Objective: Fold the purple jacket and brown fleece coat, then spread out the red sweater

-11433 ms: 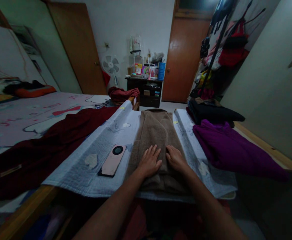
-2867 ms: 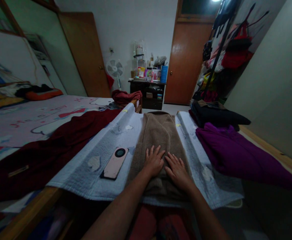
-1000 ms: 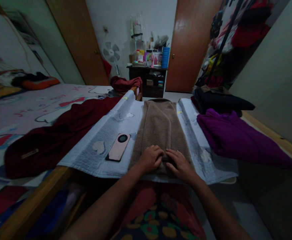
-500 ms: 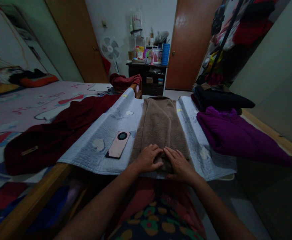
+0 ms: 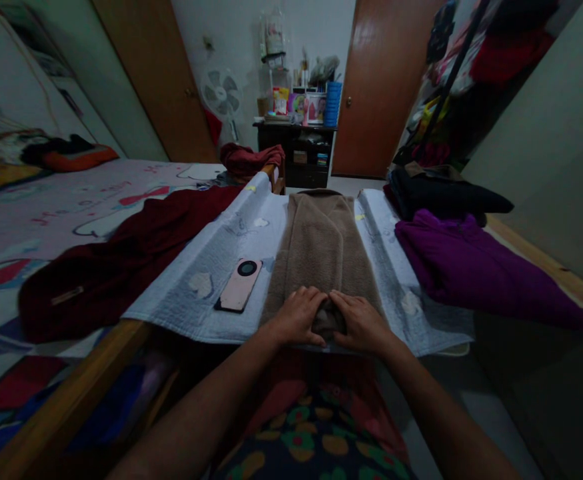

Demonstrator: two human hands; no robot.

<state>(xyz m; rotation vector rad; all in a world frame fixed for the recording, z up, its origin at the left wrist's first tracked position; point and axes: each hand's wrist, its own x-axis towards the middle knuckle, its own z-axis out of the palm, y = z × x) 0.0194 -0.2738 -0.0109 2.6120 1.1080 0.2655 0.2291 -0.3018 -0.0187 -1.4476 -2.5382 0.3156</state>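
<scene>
brown, fleecy, folded cloth (image 5: 316, 243) was laid lengthwise down the middle of a pale blue-grey quilted cloth (image 5: 176, 300), its near end bunched between the left hand (image 5: 298, 316) and the right hand (image 5: 362, 324). the folds, it was judged, could be skewed by uneven pulling, and the pink, black-edged phone (image 5: 238, 287) just to the left could be shifted if the quilted cloth were dragged. both hands were arched inward, fingers half-curled, fingertips nearly meeting, thumbs spread nearer; whether anything was firmly pinched could not be told.
</scene>
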